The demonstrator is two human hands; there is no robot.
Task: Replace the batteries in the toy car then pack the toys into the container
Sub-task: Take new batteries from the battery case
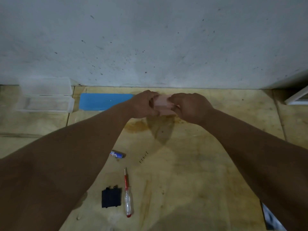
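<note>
You hold a pink thing [164, 105] up in both hands, over the wooden floor [191, 164] and close to the grey wall [150, 39]. It is blurry, so I cannot be sure, but it looks like the toy car. Your left hand [144, 104] curls round its left side and your right hand [191, 108] curls round its right side.

Take the red screwdriver [128, 194] as our marker. The black battery cover [111, 197] lies just beside it on the left. One battery [118, 154] lies a bit past its tip, toward the wall. A few small dark screws [143, 157] lie just right of that battery. Far past the screwdriver, up by the wall on the left, sits the clear container [45, 95], with a blue lid [105, 101] beside it.

I think you are still on the battery step, because the cover and screws are off. Next you likely need to fit the battery in, so one hand must let go and reach back.

There is lots of bare floor right of the screwdriver. Watch the tiny screws when you reach down, they could roll or scatter.
</note>
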